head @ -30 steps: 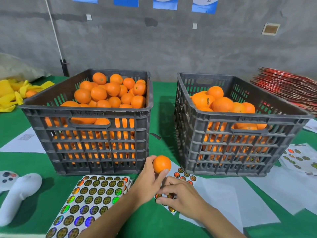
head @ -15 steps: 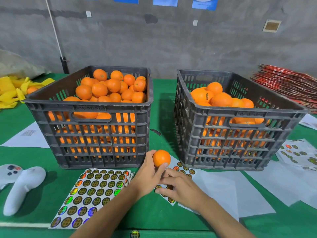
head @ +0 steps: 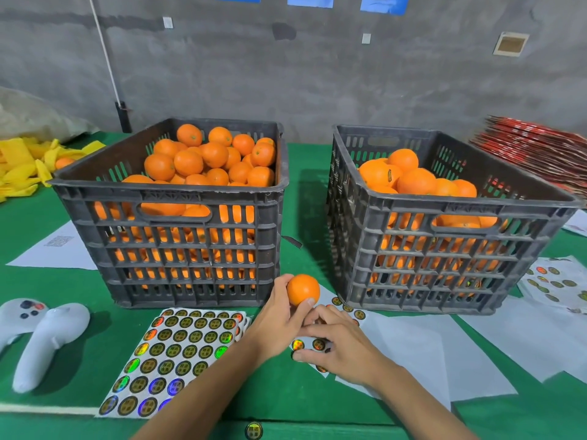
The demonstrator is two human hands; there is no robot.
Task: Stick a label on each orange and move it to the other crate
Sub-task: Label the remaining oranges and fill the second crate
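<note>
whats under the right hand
A sticker sheet lies under the right hand; a few round stickers show beside the fingers. The rest is covered, including any sticker being picked.

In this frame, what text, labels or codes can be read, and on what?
Nothing is legible.
Round stickers on the full sheet: dark printed marks, too small to read.
Label on an orange in the right crate: blurred.
White paper left of the left crate: QR-like code, unreadable.
Blue wall posters: cut off, unreadable.

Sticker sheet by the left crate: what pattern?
Rows of round gold holographic labels on the sticker sheet, head view.
</note>
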